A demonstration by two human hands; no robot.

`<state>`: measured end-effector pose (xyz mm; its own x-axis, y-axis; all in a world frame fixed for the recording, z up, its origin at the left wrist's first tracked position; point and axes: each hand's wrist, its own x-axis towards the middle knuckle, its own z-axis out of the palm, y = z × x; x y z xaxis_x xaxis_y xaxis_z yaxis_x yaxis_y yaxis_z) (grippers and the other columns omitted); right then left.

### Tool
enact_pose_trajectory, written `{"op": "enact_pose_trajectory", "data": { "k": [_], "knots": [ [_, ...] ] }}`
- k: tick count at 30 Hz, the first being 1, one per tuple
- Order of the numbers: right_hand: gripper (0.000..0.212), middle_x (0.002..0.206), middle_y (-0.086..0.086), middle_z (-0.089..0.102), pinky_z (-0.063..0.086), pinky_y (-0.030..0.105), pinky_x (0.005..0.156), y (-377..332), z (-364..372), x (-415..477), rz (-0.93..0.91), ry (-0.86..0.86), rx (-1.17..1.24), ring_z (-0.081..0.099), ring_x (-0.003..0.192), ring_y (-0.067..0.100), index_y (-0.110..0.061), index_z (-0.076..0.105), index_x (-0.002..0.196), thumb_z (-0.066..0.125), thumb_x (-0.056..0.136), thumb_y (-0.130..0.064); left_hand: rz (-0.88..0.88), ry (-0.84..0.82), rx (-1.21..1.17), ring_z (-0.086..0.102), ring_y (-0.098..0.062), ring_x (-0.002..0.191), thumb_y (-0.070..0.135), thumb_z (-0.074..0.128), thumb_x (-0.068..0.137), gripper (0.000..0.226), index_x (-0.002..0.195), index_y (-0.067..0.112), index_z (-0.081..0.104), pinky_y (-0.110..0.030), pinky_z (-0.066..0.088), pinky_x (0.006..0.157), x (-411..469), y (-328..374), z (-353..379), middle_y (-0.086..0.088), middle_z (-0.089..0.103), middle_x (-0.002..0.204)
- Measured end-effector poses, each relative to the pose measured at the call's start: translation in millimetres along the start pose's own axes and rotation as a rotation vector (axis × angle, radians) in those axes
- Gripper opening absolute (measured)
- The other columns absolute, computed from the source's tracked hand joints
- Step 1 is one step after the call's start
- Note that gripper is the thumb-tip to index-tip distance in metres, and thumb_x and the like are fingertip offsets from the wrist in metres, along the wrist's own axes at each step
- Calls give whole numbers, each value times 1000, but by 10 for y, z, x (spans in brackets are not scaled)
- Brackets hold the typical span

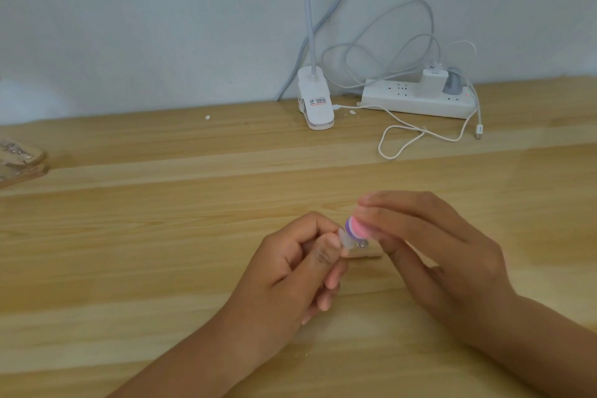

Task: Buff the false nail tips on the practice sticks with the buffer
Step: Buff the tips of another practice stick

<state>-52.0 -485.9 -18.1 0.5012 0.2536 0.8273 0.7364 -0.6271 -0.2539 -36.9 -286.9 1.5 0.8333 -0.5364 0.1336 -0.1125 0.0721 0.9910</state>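
Left hand [290, 271] low at centre, fingers curled, thumb and forefinger pinching a practice stick [447, 247]. Right hand [433, 255] just beside it, long fingers and thumb pinching the buffer [453, 227]. Beneath both, broad table [161, 236] of pale wood planks, smooth, with fine visible grain. At the back, against a white wall, long white plastic power strip [416, 101] with a square charger plugged in. Left of it, glossy white lamp clamp [315, 105], its slim neck rising out of view. Thin white cable [400, 139] looped loosely over the wood. Between the two hands, the buffer again: small block in pink and purple layers, probably soft foam with a matte grit face, touching the false nail tip [441, 236]. Tip itself a clear, curved, glossy sliver of plastic at the stick's end; most of the stick hidden in the left hand. Judged mid-buffing of one tip. Next move likely calls for short, light strokes across the curve, a firm left pinch to stop twisting, and a turn of the stick to reach the sides.
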Motion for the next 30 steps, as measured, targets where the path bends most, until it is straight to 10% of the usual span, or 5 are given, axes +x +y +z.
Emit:
{"op": "enact_pose_trajectory", "data": {
  "k": [22,30],
  "knots": [
    [27,111,0,68,47,22,98,42,28,18,173,66,13,65,110,12,-9,65,116,65,92,0,16,128,25,26,-9,37,33,48,94,17,86,19,53,-15,25,39,32,39,-48,-2,33,47],
    [23,111,-2,67,48,23,96,35,22,30,159,51,39,65,110,11,-10,65,116,61,94,-8,102,146,44,34,-9,31,28,49,95,20,88,20,66,-14,29,39,51,-16,-85,0,62,71]
  ]
}}
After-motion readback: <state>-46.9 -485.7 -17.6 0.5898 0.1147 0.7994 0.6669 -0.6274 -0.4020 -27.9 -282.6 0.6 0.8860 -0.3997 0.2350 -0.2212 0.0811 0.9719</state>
